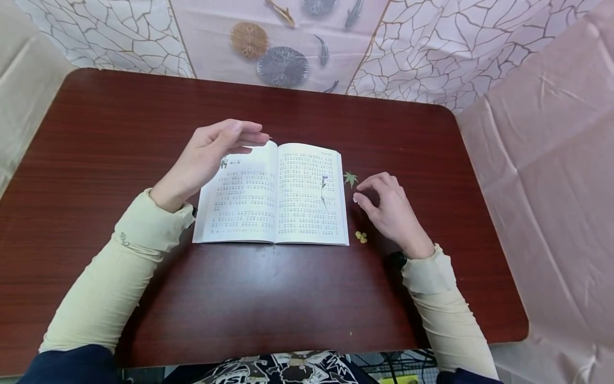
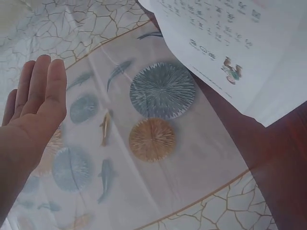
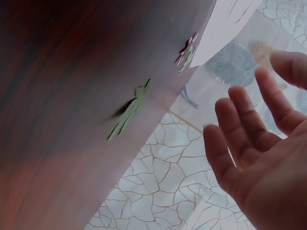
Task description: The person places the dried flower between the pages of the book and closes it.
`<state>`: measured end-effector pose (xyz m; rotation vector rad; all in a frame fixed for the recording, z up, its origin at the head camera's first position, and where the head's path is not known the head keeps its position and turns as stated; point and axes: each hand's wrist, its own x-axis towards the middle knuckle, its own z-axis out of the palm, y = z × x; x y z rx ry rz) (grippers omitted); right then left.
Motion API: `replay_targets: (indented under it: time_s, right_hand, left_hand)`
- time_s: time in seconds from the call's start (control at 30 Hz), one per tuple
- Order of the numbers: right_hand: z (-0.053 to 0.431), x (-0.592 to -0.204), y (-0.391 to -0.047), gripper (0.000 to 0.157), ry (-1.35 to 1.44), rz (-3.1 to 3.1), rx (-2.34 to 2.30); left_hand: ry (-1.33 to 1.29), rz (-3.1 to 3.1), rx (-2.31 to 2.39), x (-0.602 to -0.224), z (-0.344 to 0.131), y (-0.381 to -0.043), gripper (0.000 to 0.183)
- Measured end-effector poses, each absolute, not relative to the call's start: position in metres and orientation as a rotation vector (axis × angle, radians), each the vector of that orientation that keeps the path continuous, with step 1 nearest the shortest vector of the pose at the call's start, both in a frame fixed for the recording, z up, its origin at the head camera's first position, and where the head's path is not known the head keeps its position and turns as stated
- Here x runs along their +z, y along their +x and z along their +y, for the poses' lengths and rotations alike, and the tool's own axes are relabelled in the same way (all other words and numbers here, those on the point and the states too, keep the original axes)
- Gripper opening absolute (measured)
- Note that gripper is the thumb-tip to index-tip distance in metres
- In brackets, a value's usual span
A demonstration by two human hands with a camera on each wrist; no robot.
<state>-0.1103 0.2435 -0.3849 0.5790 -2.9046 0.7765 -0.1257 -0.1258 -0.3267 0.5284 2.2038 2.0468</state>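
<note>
An open book lies on the table, its pages printed with small characters. On its right-hand page rests a thin dried flower sprig. My left hand hovers over the top of the left-hand page, fingers extended and holding nothing. To the right of the book, my right hand has bent, spread fingers with nothing between them in the right wrist view. Near its fingertips is a green star-shaped leaf; a yellow three-lobed leaf lies below. The right wrist view also shows a pinkish flower beside the book.
The dark red-brown table has rounded corners. A patterned cloth hangs behind it, and pale pink cloth covers the right side. The person's lap shows below the front edge.
</note>
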Motion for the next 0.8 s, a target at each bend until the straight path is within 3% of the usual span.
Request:
replay_targets:
  time_s: [0.17, 0.37, 0.67, 0.8]
  right_hand:
    - [0.249, -0.386, -0.112, 0.028, 0.453, -2.956, 0.708]
    - [0.259, -0.390, -0.112, 0.031, 0.350, -3.046, 0.616]
    - [0.263, -0.392, -0.113, 0.032, 0.352, -3.079, 0.580]
    - [0.263, -0.392, -0.113, 0.034, 0.345, -3.089, 0.566]
  left_hand:
    - [0.543, 2.621, 1.576, -0.336, -0.127, -0.130, 0.044]
    - [0.524, 2.796, 0.872, -0.356, -0.133, -0.134, 0.061]
    - [0.377, 2.703, 0.471, -0.368, -0.136, -0.132, 0.096]
    - [0.450, 2.706, 0.456, -0.367, -0.133, -0.128, 0.098]
